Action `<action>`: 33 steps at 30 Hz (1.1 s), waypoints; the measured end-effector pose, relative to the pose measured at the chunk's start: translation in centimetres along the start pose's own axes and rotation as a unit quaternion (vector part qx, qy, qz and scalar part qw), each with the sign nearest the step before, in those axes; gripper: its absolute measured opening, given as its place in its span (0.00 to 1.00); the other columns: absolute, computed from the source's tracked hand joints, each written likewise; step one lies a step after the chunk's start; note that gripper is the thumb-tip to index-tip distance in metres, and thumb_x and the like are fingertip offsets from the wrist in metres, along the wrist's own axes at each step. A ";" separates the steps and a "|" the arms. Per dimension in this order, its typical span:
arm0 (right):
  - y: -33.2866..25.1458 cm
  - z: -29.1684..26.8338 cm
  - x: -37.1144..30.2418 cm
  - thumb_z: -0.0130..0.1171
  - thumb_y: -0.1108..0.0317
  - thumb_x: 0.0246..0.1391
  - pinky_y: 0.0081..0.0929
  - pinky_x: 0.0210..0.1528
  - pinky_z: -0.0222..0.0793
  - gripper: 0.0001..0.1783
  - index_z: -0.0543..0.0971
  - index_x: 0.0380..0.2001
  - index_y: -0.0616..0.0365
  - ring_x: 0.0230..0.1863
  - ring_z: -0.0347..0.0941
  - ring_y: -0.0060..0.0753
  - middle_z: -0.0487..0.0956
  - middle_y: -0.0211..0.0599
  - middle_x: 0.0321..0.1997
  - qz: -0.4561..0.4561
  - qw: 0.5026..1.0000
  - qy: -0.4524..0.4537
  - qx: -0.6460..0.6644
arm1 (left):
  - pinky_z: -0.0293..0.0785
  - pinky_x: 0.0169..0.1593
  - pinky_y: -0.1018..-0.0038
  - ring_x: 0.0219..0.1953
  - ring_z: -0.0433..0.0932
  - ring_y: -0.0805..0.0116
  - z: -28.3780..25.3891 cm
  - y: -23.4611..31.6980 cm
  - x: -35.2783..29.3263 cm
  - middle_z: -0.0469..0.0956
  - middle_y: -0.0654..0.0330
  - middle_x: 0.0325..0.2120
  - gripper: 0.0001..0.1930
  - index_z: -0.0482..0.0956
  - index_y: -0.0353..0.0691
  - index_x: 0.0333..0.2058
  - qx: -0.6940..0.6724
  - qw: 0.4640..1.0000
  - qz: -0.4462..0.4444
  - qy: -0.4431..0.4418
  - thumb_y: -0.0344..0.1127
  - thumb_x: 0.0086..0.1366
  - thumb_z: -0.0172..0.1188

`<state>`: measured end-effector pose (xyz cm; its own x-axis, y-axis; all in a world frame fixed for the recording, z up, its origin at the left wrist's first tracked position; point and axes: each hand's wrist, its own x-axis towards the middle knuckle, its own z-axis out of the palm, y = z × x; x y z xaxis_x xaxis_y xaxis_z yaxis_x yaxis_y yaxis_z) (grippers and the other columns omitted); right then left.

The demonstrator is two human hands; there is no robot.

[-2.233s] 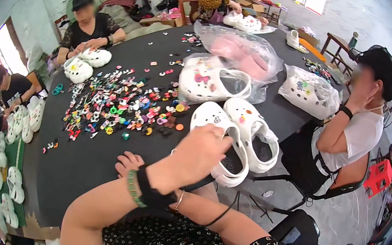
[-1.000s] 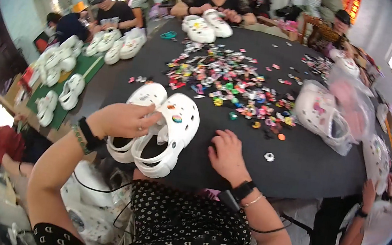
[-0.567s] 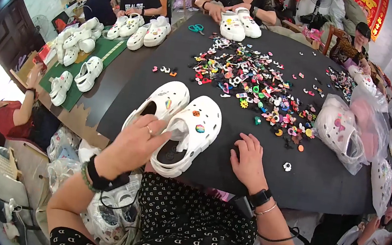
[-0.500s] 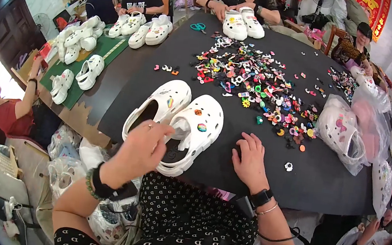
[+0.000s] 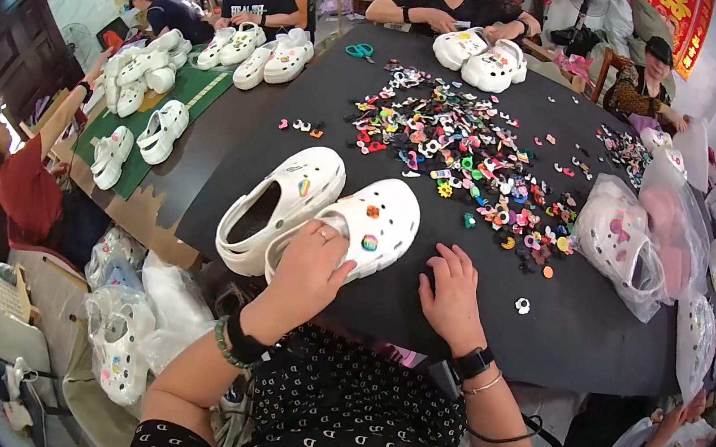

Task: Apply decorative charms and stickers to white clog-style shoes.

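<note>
Two white clogs stand side by side before me on the black table. The left clog (image 5: 315,173) has a rainbow charm on its toe. On the right clog (image 5: 391,210) are an orange charm and a round multicoloured one. My left hand (image 5: 314,263) grips the right clog at its foot opening, fingers bent inside the opening and thumb along the near side; the fingertips are hidden. Resting on the table just right of that clog, my right hand (image 5: 454,299) is open, fingers slightly apart, holding nothing.
A heap of colourful shoe charms (image 5: 451,136) spreads beyond the clogs. A flower-shaped charm (image 5: 523,306) lies apart at right. Bagged clogs (image 5: 618,240) stand at the right edge, and more white clogs (image 5: 164,131) on a green mat at left. Teal scissors (image 5: 360,50) lie far off; co-workers sit around.
My left hand has moved right, onto the right clog's opening. That clog's toe has swung slightly right. Across the table, a person's clogs have shifted right. My right hand stays nearly still.
</note>
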<state>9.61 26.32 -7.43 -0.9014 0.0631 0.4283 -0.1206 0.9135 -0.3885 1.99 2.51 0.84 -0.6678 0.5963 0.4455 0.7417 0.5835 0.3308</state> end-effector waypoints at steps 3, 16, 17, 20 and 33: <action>0.1 0.1 0.0 0.62 0.69 0.52 0.51 0.63 0.60 0.16 0.74 0.44 0.60 0.65 0.62 0.55 0.71 0.47 0.59 -0.003 1.000 0.005 0.004 | 0.71 0.50 0.60 0.44 0.73 0.48 -1.2 0.1 -0.2 0.75 0.51 0.38 0.10 0.76 0.32 0.33 -0.009 0.995 0.101 0.002 0.28 0.53 0.65; 0.5 0.3 -0.1 0.60 0.67 0.54 0.50 0.63 0.60 0.16 0.74 0.45 0.60 0.65 0.61 0.55 0.71 0.48 0.60 -0.014 1.000 0.014 -0.003 | 0.71 0.40 0.61 0.35 0.76 0.51 -0.2 1.5 -1.7 0.77 0.48 0.31 0.22 0.72 0.32 0.34 -0.142 0.981 -0.130 0.027 0.44 0.55 0.71; 0.4 0.4 -0.2 0.60 0.67 0.54 0.50 0.63 0.60 0.16 0.74 0.45 0.60 0.65 0.61 0.55 0.71 0.48 0.60 -0.013 1.000 0.014 -0.001 | 0.71 0.38 0.62 0.32 0.76 0.53 0.0 1.1 -1.1 0.77 0.49 0.28 0.21 0.73 0.32 0.33 -0.186 0.963 -0.192 0.029 0.44 0.57 0.70; 0.7 0.7 -0.4 0.61 0.67 0.54 0.50 0.64 0.59 0.17 0.74 0.47 0.59 0.67 0.59 0.55 0.69 0.47 0.62 -0.014 1.000 0.007 -0.002 | 0.71 0.31 0.65 0.23 0.75 0.59 1.1 -0.3 0.6 0.77 0.53 0.22 0.23 0.73 0.31 0.28 -0.193 0.936 -0.291 0.045 0.49 0.61 0.68; 9.7 -6.3 2.8 0.61 0.71 0.52 0.44 0.42 0.71 0.06 0.77 0.33 0.59 0.40 0.76 0.51 0.78 0.46 0.34 0.085 0.995 0.001 0.046 | 0.75 0.40 0.64 0.33 0.82 0.53 1.9 -2.6 3.4 0.83 0.46 0.30 0.30 0.81 0.28 0.40 -0.142 0.951 -0.269 -0.048 0.57 0.61 0.63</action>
<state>8.52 37.90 -4.88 -0.9114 0.2144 0.3512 -0.0040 0.8489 -0.5286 -2.36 4.06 -0.03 -0.9482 0.3089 0.0736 0.2681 0.6547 0.7068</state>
